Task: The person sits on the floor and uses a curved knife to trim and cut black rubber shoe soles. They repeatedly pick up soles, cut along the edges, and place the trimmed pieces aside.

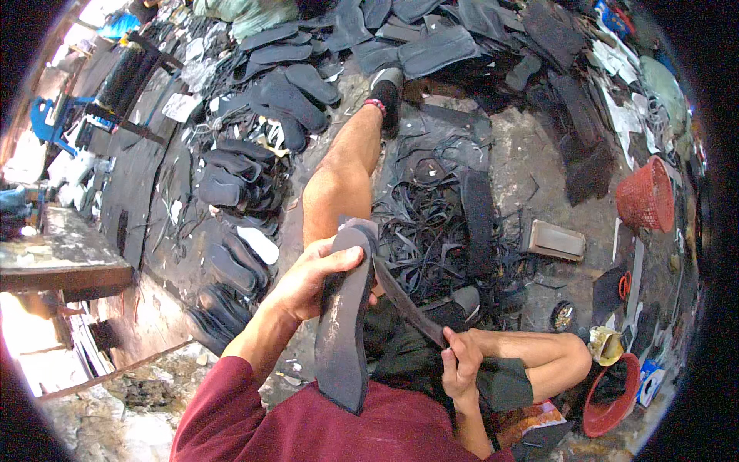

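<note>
Left grip [308, 281] clamped on dark sole [342, 331], right grip [460, 366] on thin strip [409, 303]; tangled scraps [419, 231] beyond, red basket [645, 194] rightward.

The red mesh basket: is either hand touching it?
No, the left hand holds a dark sole-shaped piece and the right hand a dark strip, both away from the basket.

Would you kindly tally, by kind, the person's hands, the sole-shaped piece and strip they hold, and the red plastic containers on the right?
Hands: 2 (left hand, right hand)
Dark sole-shaped piece: 1
Dark strip: 1
Red containers: 2 (basket, tub)
Total: 6
</note>
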A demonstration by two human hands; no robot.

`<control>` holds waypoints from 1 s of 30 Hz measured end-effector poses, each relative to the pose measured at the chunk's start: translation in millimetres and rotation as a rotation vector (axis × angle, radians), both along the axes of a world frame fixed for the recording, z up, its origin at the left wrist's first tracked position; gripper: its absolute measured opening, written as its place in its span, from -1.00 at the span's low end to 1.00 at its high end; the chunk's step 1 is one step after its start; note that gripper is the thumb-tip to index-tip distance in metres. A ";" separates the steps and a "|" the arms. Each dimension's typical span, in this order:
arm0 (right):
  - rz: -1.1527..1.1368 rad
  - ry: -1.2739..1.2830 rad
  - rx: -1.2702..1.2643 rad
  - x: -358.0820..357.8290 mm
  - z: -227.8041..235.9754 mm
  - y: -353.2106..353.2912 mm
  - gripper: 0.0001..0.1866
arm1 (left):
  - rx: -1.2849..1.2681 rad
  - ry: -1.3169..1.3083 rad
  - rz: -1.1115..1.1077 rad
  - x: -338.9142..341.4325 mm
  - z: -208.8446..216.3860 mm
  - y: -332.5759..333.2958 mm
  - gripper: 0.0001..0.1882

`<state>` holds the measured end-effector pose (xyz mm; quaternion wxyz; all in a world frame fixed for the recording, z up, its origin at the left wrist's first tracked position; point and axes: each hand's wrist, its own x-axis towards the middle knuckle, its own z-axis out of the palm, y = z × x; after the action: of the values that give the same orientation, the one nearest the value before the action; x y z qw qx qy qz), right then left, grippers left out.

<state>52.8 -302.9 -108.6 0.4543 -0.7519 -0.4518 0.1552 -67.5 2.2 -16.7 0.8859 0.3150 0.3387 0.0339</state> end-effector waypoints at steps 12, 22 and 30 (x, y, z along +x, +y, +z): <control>0.290 -0.059 -0.173 90.2 69.4 97.6 -0.60 | 0.124 0.139 -0.204 17.2 12.4 -3.9 -0.63; 0.745 -0.081 -0.548 138.8 131.6 183.4 -0.60 | 0.340 0.184 -0.264 28.7 5.0 -20.8 -0.61; 0.160 0.729 -0.205 133.1 142.4 99.8 -0.56 | -0.068 -0.400 -0.084 -7.1 -33.9 8.9 -0.19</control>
<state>185.9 -203.1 33.9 0.4940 -0.6513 -0.2998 0.4918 -74.6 11.1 -50.6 0.9463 0.2856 0.1437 0.0473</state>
